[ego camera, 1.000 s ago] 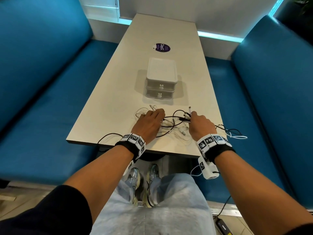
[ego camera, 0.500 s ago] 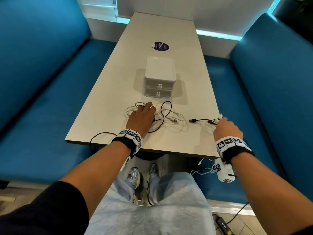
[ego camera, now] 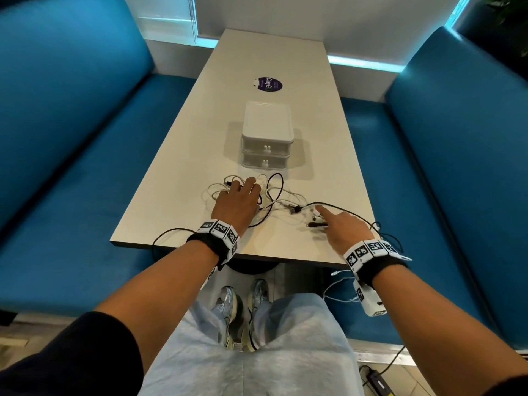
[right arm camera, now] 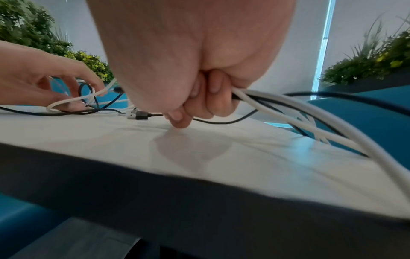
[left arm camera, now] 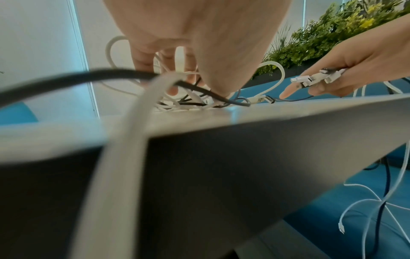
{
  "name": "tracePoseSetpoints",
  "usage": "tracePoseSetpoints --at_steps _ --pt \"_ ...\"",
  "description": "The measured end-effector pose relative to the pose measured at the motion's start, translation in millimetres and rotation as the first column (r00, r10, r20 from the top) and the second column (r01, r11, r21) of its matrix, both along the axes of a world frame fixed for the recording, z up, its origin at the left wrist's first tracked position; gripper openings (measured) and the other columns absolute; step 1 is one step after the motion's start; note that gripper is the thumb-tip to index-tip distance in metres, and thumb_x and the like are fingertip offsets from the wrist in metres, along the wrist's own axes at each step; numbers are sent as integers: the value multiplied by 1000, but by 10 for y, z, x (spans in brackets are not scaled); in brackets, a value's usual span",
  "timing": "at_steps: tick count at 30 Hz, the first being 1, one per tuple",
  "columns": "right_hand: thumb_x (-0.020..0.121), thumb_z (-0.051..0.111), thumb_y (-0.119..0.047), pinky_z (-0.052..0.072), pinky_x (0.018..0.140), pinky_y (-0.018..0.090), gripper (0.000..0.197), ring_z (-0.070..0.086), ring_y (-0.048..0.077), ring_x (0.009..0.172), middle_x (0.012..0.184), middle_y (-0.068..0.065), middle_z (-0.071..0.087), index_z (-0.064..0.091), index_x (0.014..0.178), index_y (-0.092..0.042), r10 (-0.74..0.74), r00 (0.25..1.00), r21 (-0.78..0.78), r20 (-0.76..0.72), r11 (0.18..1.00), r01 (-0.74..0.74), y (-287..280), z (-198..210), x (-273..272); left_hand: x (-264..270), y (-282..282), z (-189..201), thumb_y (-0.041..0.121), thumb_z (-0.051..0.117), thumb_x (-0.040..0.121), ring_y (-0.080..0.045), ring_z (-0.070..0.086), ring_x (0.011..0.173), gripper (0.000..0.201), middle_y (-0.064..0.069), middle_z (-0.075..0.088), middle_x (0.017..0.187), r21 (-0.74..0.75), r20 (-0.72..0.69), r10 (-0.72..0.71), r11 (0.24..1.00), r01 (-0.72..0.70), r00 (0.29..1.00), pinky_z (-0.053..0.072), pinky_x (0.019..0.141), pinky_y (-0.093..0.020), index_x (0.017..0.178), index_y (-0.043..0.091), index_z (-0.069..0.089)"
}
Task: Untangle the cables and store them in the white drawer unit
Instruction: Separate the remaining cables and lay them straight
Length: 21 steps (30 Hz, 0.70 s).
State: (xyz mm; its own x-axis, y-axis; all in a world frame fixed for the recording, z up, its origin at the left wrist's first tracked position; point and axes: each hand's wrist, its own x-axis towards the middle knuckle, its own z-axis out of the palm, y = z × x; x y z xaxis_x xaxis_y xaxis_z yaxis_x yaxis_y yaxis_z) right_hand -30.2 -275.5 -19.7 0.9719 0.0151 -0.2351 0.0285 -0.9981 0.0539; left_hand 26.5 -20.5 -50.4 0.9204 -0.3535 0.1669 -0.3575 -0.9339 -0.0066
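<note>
1. The left hand (ego camera: 235, 205) lies palm down on the tangle of cables (ego camera: 274, 195), near the front edge of the table (ego camera: 183, 167), toward its left side; its fingers (left arm camera: 142, 59) are spread and fairly straight, pressing on white and black loops without closing round them
2. The right hand (ego camera: 344, 227) is over the front right corner of the table, with its fingers (right arm camera: 213, 98) curled round a bundle of white and black cables (right arm camera: 288, 108); the plug ends (left arm camera: 310, 79) stick out past the fingers toward the left hand
3. The held bundle trails off the right edge of the table and hangs down beside the blue bench (ego camera: 457, 167)
4. A black cable (ego camera: 171, 232) loops off the front edge, left of the left wrist
5. Two plugs, one white and one black (right arm camera: 137, 114), lie on the table between the hands
6. The white drawer unit (ego camera: 267, 135) stands mid-table, behind the tangle and apart from it, with both drawers pushed in
7. A round purple sticker (ego camera: 268, 84) sits on the table beyond the drawer unit
</note>
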Motion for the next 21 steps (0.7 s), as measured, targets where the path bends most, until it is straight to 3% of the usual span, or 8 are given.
tracePoseSetpoints --at_steps 3,8,12,17,19,21 --pt "94 38 -10 53 67 37 66 60 27 77 93 8 58 19 149 -41 23 1000 4 -8 1000 -23 63 30 52 -12 -13 -10 30 65 89 -30 53 110 43 -3 49 137 28 -6 -6 1000 6 1000 47 66 -40 126 13 51" --pt "93 36 -10 52 67 36 73 57 25 74 88 5 50 10 151 -46 16 999 6 -43 1000 -16 79 27 166 -41 -24 -81 27 67 88 -31 56 108 46 -5 53 134 48 3 -44 998 44 999 48 64 -39 130 12 52" --pt "93 36 -9 55 71 38 72 62 27 83 96 8 57 11 152 -42 -30 999 -7 -37 1000 29 38 14 257 -41 -16 -126 21 75 80 -30 60 100 46 -4 58 125 60 10 -38 998 37 999 48 58 -37 122 13 57" --pt "95 37 -16 51 71 37 64 63 29 94 111 11 60 16 154 -31 -111 994 -30 -18 993 110 15 -17 294 -33 -7 -113 29 68 88 -30 57 106 45 -4 55 130 69 0 -38 997 38 999 48 62 -38 127 13 54" --pt "96 38 -18 48 76 38 57 61 32 105 121 13 60 23 151 -21 -191 980 -29 -49 981 190 -25 37 310 -35 -8 -103 29 67 88 -30 57 105 44 -3 55 130 66 -2 -32 997 32 999 47 61 -37 127 13 54" --pt "95 39 -14 47 80 39 42 60 36 110 125 16 60 43 137 -10 -313 948 1 -64 950 314 -179 97 292 -23 -8 -103 27 68 87 -29 58 103 43 -3 55 127 61 -7 -33 998 33 999 47 58 -36 125 14 55"
